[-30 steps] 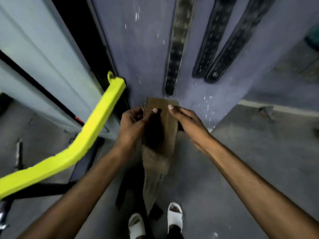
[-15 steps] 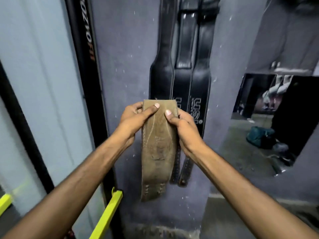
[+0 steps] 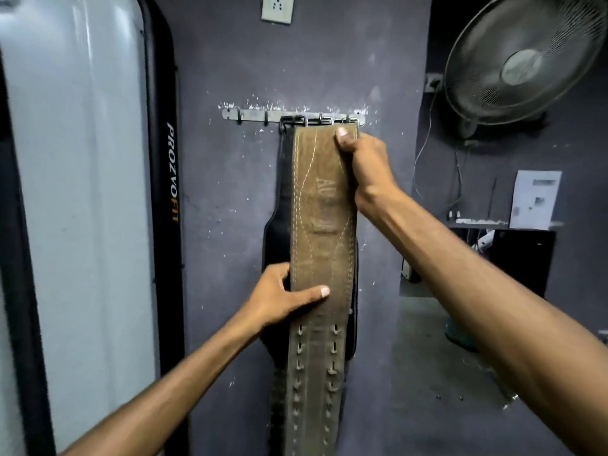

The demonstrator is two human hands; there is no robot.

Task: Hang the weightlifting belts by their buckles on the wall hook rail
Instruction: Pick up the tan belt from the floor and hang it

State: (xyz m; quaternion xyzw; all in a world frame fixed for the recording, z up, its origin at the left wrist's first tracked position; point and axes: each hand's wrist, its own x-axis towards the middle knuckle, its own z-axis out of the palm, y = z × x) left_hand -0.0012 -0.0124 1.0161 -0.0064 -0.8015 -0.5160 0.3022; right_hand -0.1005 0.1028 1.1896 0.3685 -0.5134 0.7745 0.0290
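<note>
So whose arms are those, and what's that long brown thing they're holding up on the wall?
Those belong to a person, not a robot. The camera sits on their head, so you see what they see. The brown thing is a weightlifting belt. The right hand grips its top end, up by the metal hook rail on the wall. The left hand holds it lower down, thumb across the front. Behind it hang black belts, already on the hooks. I can't tell if the brown one is hooked; its buckle is hidden. A fan is at the upper right.
</note>
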